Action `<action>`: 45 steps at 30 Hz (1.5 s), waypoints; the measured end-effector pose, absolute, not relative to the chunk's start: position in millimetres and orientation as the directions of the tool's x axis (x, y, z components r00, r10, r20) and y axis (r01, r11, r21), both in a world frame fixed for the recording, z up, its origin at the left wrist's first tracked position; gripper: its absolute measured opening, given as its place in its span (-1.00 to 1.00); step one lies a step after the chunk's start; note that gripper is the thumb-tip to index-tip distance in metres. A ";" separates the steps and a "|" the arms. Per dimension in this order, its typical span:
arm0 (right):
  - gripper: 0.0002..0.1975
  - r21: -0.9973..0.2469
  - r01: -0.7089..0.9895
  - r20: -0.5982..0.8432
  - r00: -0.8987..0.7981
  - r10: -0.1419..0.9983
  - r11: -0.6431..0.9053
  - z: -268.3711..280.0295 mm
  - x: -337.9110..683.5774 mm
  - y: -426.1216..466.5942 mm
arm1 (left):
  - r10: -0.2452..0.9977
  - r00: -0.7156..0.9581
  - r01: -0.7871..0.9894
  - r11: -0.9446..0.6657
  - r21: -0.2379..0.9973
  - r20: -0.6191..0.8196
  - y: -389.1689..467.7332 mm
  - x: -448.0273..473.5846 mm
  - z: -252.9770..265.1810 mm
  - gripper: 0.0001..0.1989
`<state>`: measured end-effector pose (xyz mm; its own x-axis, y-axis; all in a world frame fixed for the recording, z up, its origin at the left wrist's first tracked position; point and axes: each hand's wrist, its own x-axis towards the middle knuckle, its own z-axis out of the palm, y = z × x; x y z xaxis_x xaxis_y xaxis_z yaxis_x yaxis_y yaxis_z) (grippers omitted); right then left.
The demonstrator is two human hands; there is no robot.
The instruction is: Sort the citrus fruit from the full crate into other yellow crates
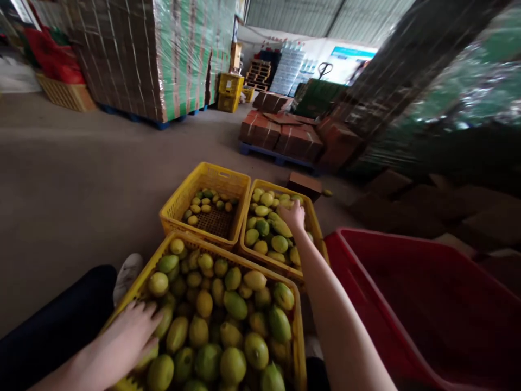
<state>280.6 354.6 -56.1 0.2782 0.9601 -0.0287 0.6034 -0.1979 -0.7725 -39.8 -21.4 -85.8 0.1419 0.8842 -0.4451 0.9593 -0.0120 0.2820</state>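
Note:
Green and yellow lemons (235,305) fill the large near yellow crate (300,347). Over its left side lies my left hand (129,332), fingers apart and touching the lemons there; its grasp is empty as far as I can see. My right hand (293,216) reaches into the back right yellow crate (319,233), fingers curled down among yellower lemons (264,212). Whatever is within those fingers is hidden by the hand. Beside that crate, the back left yellow crate (171,217) holds a small batch of lemons (205,208) on its slotted bottom.
A big red tub (366,293) stands close at my right. Behind the crates are a small brown box (304,184), a loose lemon (327,193) on the floor and cartons on a blue pallet (280,158). A wrapped stack (122,60) rises at back left.

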 end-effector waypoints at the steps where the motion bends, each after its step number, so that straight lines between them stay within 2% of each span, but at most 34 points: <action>1: -0.39 -0.612 0.780 0.045 0.194 0.980 -0.126 -67.4 276.2 362.1 | 0.882 0.132 0.958 0.005 0.288 -0.453 -19.7 -43.0 -85.2 -0.55; 3: -0.43 -0.279 0.960 0.059 -0.013 0.998 0.029 -95.5 266.9 366.5 | 0.872 0.113 0.957 0.034 0.290 -0.476 -16.7 -46.3 -83.6 -0.54; 5: -0.44 -0.161 0.983 0.000 -0.087 0.996 0.086 -123.4 257.9 362.2 | 0.874 0.087 0.962 0.051 0.269 -0.478 -13.9 -46.5 -82.8 -0.55; 9: -0.37 -0.044 0.996 -0.033 -0.080 0.996 0.078 -149.1 251.9 348.9 | 0.880 0.090 0.973 0.022 0.229 -0.467 -10.9 -46.1 -81.7 -0.58; 11: -0.36 -0.026 0.994 -0.029 -0.106 0.994 0.106 -147.3 257.1 339.1 | 0.878 0.123 0.977 -0.024 0.214 -0.463 -11.1 -46.5 -79.3 -0.59; 18: -0.38 0.064 0.935 -0.062 -0.344 0.937 0.348 -152.3 281.0 230.4 | 0.851 0.231 0.973 -0.190 0.133 -0.471 -12.6 -34.9 -56.2 -0.62; 22: -0.37 0.035 0.907 -0.146 -0.410 0.900 0.419 -170.5 281.0 150.3 | 0.804 0.283 0.956 -0.283 0.082 -0.523 -12.1 -26.0 -43.2 -0.61; 26: -0.42 -0.012 0.900 -0.257 -0.424 0.868 0.436 -179.7 267.6 104.5 | 0.788 0.313 0.945 -0.313 0.094 -0.529 -11.8 -24.3 -39.1 -0.61; 31: -0.41 -0.010 0.970 -0.328 -0.231 0.916 0.241 -177.8 225.5 84.1 | 0.789 0.304 0.951 -0.287 0.116 -0.534 -13.3 -30.4 -36.9 -0.64; 34: -0.36 -0.030 0.993 -0.291 -0.120 0.949 0.116 -178.1 198.3 77.6 | 0.790 0.288 0.955 -0.276 0.106 -0.541 -14.2 -35.9 -37.2 -0.65; 37: -0.43 -0.063 0.998 -0.234 -0.031 0.972 0.017 -180.5 177.9 75.3 | 0.786 0.297 0.954 -0.270 0.131 -0.541 -14.2 -40.4 -39.7 -0.63; 40: -0.49 -0.155 0.986 -0.185 0.034 0.982 -0.064 -180.3 166.8 75.8 | 0.784 0.314 0.949 -0.263 0.171 -0.535 -13.7 -43.4 -42.7 -0.61; 45: -0.56 -0.403 0.908 -0.166 0.055 0.985 -0.119 -167.7 174.8 75.7 | 0.792 0.313 0.950 -0.262 0.172 -0.524 -10.9 -46.5 -43.5 -0.64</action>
<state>174.8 75.7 -167.7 0.0551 0.9846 -0.1658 0.9076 -0.1186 -0.4027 -46.5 -10.9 -43.5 0.3135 0.7920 -0.5238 0.9496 -0.2618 0.1724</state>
